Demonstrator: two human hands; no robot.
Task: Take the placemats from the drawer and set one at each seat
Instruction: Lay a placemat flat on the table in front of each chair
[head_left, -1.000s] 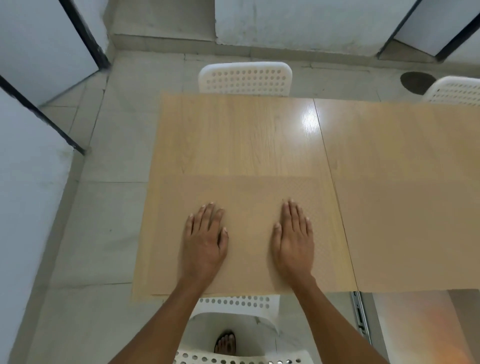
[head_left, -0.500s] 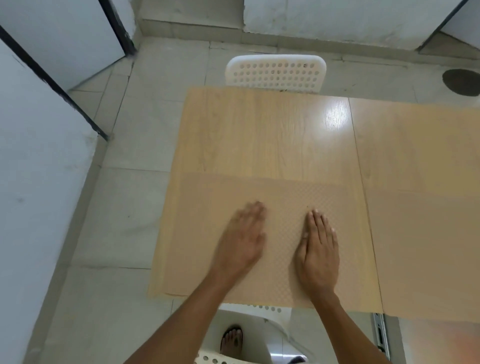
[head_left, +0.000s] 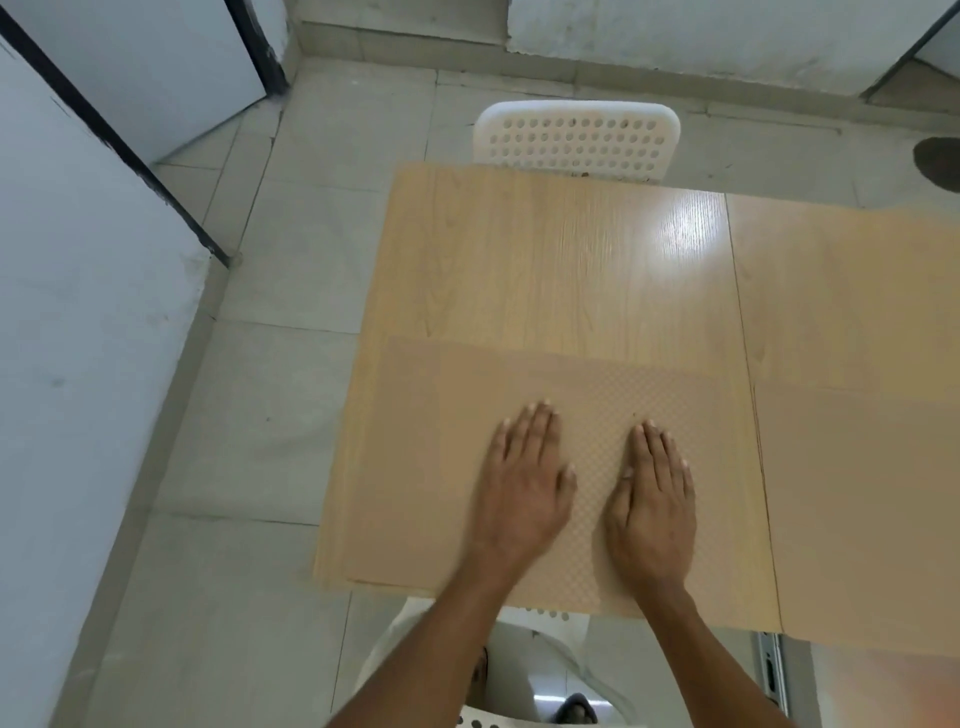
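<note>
A tan, finely textured placemat (head_left: 431, 467) lies flat on the near left part of the wooden table (head_left: 561, 260), its front edge along the table's near edge. My left hand (head_left: 524, 483) and my right hand (head_left: 652, 504) rest palm down on the mat, side by side, fingers straight and pointing away from me. Neither hand grips anything. A second placemat (head_left: 862, 509) of the same colour lies on the adjoining table section to the right.
A white perforated chair (head_left: 576, 140) stands at the far side of the table. Another white chair (head_left: 535, 639) is under me at the near edge. A metal drawer rail (head_left: 771, 670) shows at bottom right. Grey walls and a tiled floor (head_left: 249, 467) lie to the left.
My view has shifted left, so the table sits further right in frame. My left hand slid right on the mat, closer to my right hand. The mat stays flat.
</note>
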